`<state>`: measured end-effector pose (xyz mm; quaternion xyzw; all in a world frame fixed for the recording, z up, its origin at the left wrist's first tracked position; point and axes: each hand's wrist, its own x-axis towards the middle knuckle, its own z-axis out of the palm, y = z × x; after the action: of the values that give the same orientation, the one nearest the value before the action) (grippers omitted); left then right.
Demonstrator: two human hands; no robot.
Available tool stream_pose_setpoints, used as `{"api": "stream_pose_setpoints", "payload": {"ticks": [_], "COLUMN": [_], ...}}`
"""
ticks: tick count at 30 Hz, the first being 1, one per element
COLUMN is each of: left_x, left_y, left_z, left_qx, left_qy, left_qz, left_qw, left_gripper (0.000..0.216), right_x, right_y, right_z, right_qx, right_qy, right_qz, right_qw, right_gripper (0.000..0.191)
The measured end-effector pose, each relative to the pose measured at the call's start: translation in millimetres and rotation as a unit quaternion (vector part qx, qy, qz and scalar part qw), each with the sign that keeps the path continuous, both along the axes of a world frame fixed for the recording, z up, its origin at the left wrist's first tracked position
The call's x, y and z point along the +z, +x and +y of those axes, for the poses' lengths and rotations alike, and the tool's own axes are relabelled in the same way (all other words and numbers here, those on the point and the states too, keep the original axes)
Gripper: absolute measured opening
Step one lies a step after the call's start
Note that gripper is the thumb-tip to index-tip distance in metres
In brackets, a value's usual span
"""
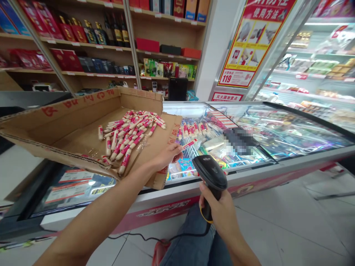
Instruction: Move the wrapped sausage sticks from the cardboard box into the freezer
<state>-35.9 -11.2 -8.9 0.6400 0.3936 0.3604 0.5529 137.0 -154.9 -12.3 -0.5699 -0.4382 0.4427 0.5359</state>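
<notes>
Right hand (222, 214) is clenched around the grip of a black plastic pistol-shaped barcode scanner (211, 173), which is rigid, light and corded; the handle is the proper hold. Left hand (168, 155) pinches one slim red-and-white film-wrapped sausage stick (190, 143) by its end, above the glass-topped chest freezer (277, 136). The stick is judged light, semi-firm and slippery in its glossy wrap; grip it mid-length with the fingertips. Identical loose sticks (130, 131) lie in a shallow brown corrugated cardboard box (55, 107), soft-walled, resting on the freezer.
</notes>
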Motion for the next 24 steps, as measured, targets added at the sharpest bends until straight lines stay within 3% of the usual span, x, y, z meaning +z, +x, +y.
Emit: {"api": "stream_pose_setpoints", "payload": {"ticks": [4, 13, 24], "left_x": [6.0, -1.2, -4.6], "left_y": [2, 7, 11], "left_z": [-7, -10, -15], "left_qx": [-0.034, -0.007, -0.017], "left_qy": [-0.011, 0.093, 0.126], "left_qz": [0.012, 0.104, 0.157], "left_qw": [0.999, 0.99, 0.979], "left_gripper": [0.034, 0.036, 0.033], "right_x": [-6.0, -12.0, -21.7], "right_y": [6, -7, -11], "right_z": [-3, -5, -5], "right_qx": [0.005, -0.008, -0.029], "right_qy": [-0.019, -0.004, -0.012], "right_qz": [-0.028, -0.074, -0.083], "right_qw": [0.999, 0.997, 0.996], "right_gripper": [0.035, 0.036, 0.033]}}
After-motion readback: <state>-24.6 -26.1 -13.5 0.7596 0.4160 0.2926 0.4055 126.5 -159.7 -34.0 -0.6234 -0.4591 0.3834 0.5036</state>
